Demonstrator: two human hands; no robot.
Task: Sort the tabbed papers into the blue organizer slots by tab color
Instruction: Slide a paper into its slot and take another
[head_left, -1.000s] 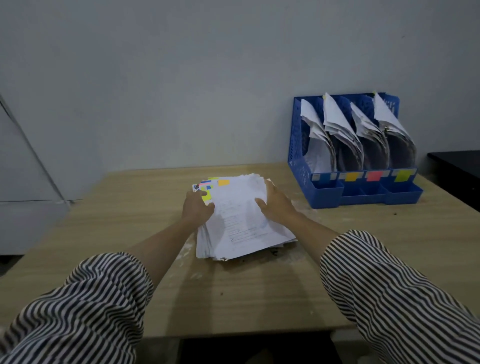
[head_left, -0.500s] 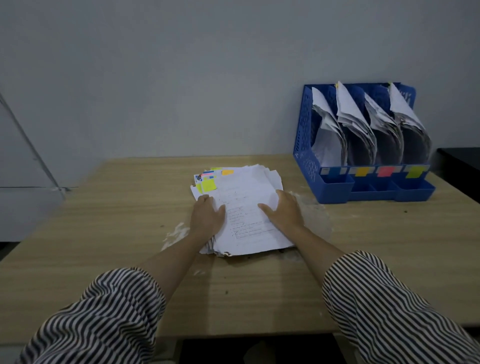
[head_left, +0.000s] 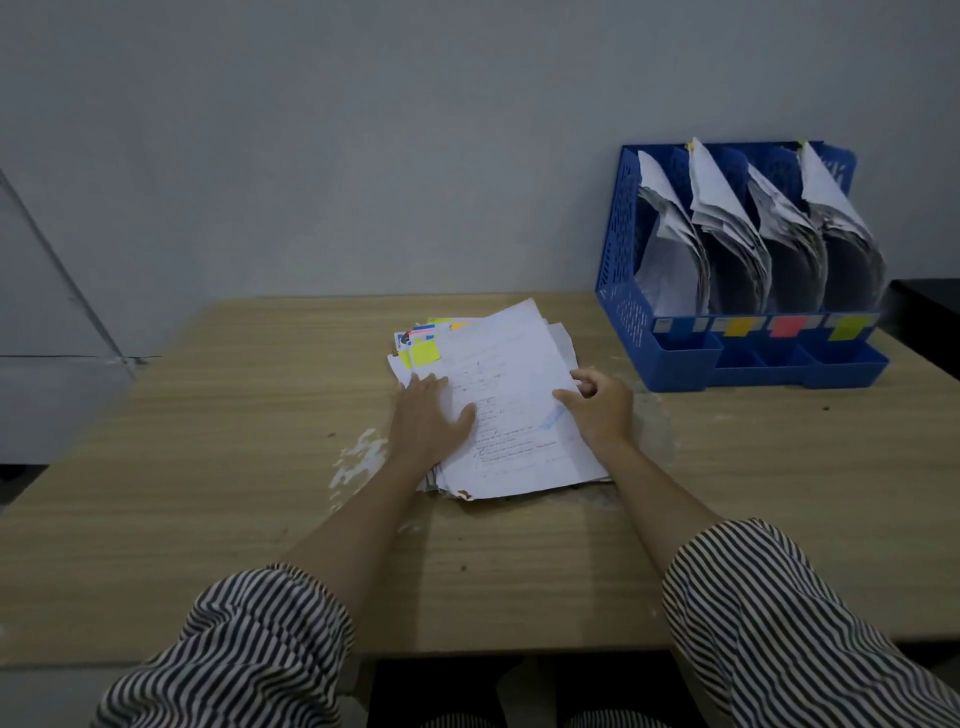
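The stack of tabbed papers (head_left: 498, 405) lies on the bench (head_left: 208, 467), left of and nearer than the blue organizer (head_left: 675, 353). The left hand (head_left: 428, 421) rests flat with straight fingers on the stack's left side, just below the yellow tab (head_left: 425, 353). The right hand (head_left: 600, 405) sits at the stack's right edge, fingers curled, pinching the top sheet's edge. The organizer's four slots already hold papers.

Paper stack (head_left: 511, 395) on table (head_left: 208, 467), organizer (head_left: 737, 270) behind-right.
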